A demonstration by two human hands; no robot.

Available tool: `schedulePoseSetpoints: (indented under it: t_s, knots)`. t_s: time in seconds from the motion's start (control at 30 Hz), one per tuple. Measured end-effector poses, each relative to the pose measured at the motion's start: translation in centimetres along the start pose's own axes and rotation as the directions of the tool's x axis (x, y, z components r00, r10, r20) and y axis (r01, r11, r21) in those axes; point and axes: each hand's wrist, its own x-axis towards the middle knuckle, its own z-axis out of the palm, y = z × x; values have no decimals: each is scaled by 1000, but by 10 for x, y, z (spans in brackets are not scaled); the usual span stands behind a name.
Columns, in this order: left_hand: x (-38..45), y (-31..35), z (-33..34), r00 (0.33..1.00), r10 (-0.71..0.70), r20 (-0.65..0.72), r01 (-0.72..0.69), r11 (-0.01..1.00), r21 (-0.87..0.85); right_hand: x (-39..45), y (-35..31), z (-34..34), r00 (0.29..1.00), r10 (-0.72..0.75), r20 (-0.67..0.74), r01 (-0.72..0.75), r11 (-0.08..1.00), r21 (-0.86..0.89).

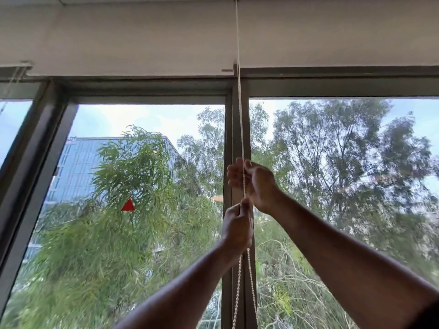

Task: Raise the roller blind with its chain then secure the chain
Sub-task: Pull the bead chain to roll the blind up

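- A grey window frame [35, 129] was seen at far left, with a red triangle sticker [128, 205] on the glass; trees and a glass building were visible outside.
- The roller blind [142, 39] was seen rolled up high, its lower edge just above the frame top; most of the glass was uncovered, so the raising was judged nearly or fully done.
- The left hand [236, 225] was clenched around the chain [240, 115], lower of the two hands, likely to keep tension and stop the blind slipping.
- The chain was run down from the top along the centre mullion [229, 138], both strands hanging below the left hand.
- The right hand [255, 184] was placed just above the left, fingers curled around the chain for a hand-over-hand pull.
- No cleat or hook was seen; securing was judged not yet done.
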Motion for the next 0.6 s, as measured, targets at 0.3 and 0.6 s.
schedulePoseSetpoints:
  t_s: [0.3, 0.6]
  knots:
    - [0, -4, -27, 980, -105, 169, 125, 986, -114, 4, 23, 19, 967, -246, -71, 212, 924, -318]
    - [42, 46, -52, 995, -93, 30, 95, 993, -73, -40, 52, 21, 975, -220, 17, 215, 929, -301]
